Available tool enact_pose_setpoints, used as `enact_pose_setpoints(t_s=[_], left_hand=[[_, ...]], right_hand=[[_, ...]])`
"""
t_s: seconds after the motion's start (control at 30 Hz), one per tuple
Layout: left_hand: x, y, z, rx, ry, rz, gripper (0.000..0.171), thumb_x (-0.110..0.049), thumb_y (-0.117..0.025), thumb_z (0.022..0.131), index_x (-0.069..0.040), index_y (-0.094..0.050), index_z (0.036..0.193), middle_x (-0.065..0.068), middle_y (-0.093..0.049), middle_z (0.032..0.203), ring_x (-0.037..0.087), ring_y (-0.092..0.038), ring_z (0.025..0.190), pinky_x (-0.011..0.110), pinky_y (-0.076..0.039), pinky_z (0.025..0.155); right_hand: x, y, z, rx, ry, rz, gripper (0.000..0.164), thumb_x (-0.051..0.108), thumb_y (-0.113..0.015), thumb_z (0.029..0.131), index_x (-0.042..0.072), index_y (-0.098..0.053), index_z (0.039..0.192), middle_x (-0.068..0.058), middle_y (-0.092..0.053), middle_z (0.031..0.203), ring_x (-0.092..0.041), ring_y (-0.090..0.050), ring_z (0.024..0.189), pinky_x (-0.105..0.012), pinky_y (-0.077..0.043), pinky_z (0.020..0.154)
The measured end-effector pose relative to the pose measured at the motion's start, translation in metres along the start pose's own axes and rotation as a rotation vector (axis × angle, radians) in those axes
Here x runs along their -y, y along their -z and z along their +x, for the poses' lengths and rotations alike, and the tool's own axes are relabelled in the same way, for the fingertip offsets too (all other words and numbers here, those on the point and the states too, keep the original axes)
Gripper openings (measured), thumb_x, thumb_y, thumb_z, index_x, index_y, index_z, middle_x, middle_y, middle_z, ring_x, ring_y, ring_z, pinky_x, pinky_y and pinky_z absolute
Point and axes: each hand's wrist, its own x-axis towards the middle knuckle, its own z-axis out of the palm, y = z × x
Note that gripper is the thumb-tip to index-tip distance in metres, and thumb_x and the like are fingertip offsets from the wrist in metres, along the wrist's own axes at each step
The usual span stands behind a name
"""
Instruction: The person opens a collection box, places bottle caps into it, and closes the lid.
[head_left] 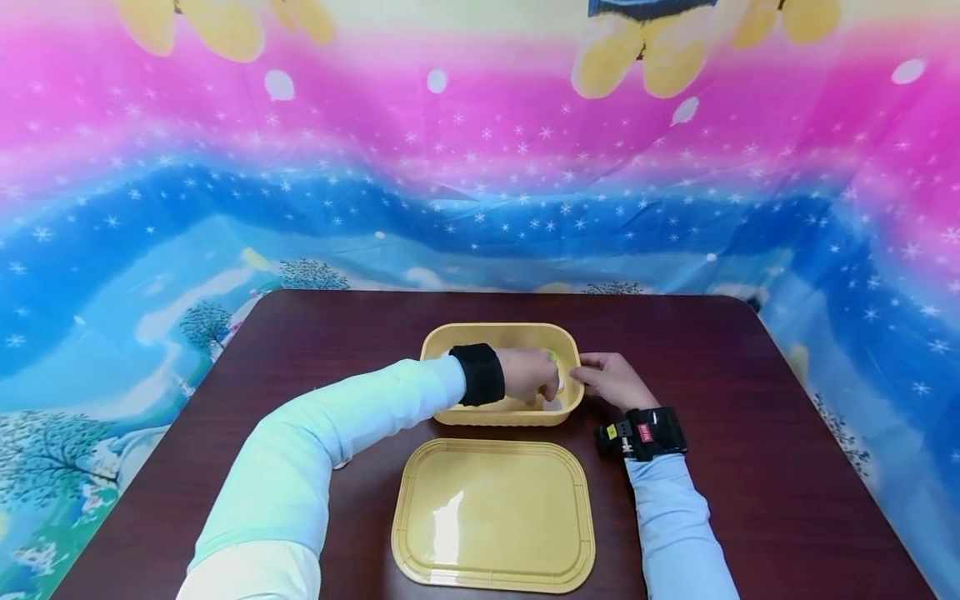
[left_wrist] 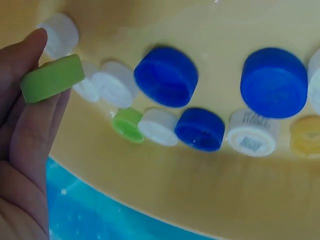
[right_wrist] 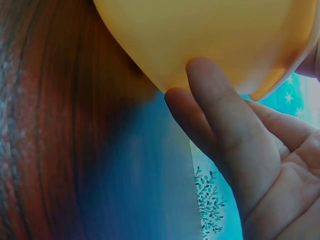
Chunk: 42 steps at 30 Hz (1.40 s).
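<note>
A yellow plastic box (head_left: 504, 419) stands on the table with several bottle caps inside. My left hand (head_left: 528, 372) reaches down into its right part and pinches a green bottle cap (left_wrist: 52, 79) between thumb and fingers. In the left wrist view, blue caps (left_wrist: 166, 76), white caps (left_wrist: 115, 84), a yellow cap (left_wrist: 306, 136) and another green cap (left_wrist: 128, 124) lie along the box. My right hand (head_left: 617, 382) holds the box at its right end, with fingers (left_wrist: 30, 135) of the left hand apart from it. The right fingers (right_wrist: 215, 95) press its outer wall.
A yellow lid (head_left: 493, 517) lies flat on the dark table (head_left: 345, 325) in front of the box. A printed cloth (head_left: 465, 167) hangs behind and beside the table. A small pale object (head_left: 341, 464) shows partly beside the left sleeve.
</note>
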Motion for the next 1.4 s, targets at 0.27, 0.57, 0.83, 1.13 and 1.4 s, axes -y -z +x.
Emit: enact_pose_setpoints(t_s=[0.27,0.57,0.83,1.13,1.4], left_hand=[[0.001,-0.013,0.005,-0.036,-0.027,0.024,0.019,0.000,-0.066,0.088,-0.009,-0.063,0.072,-0.005,-0.037,0.064,0.010,-0.029,0.060,0.019,-0.023,0.056],[0.001,-0.019,0.007,-0.050,-0.003,0.035,0.017,0.008,-0.063,0.084,-0.009,-0.068,0.082,-0.004,-0.050,0.072,0.009,-0.039,0.064,0.018,-0.030,0.059],[0.003,-0.022,0.005,-0.060,-0.011,0.039,0.010,-0.005,-0.066,0.090,-0.011,-0.074,0.088,-0.005,-0.065,0.080,0.008,-0.052,0.068,0.016,-0.039,0.062],[0.002,-0.018,0.001,-0.077,0.005,0.009,0.013,-0.003,-0.066,0.089,-0.009,-0.075,0.095,-0.003,-0.067,0.086,0.010,-0.056,0.073,0.018,-0.043,0.065],[0.001,-0.007,-0.007,-0.074,0.015,-0.053,0.017,-0.004,-0.073,0.084,-0.007,-0.073,0.100,-0.002,-0.054,0.079,0.010,-0.040,0.069,0.018,-0.031,0.063]], right_hand=[[0.000,0.000,0.002,0.002,-0.011,0.011,0.047,0.020,-0.058,0.096,-0.004,-0.052,0.137,-0.021,-0.062,0.123,-0.025,-0.066,0.097,-0.036,-0.055,0.081],[-0.002,-0.001,0.002,0.006,0.003,0.007,0.047,0.019,-0.058,0.097,-0.005,-0.052,0.136,-0.023,-0.061,0.123,-0.026,-0.066,0.098,-0.037,-0.055,0.081],[-0.001,0.000,0.003,0.007,-0.014,0.016,0.047,0.019,-0.057,0.097,-0.006,-0.051,0.137,-0.023,-0.062,0.121,-0.024,-0.067,0.094,-0.036,-0.055,0.081],[0.002,-0.001,0.002,0.002,-0.009,0.032,0.047,0.018,-0.057,0.096,-0.005,-0.052,0.136,-0.023,-0.062,0.120,-0.024,-0.067,0.092,-0.035,-0.056,0.078],[0.002,-0.001,0.001,0.011,0.003,0.034,0.047,0.017,-0.057,0.095,-0.006,-0.052,0.135,-0.024,-0.062,0.120,-0.025,-0.068,0.094,-0.037,-0.056,0.079]])
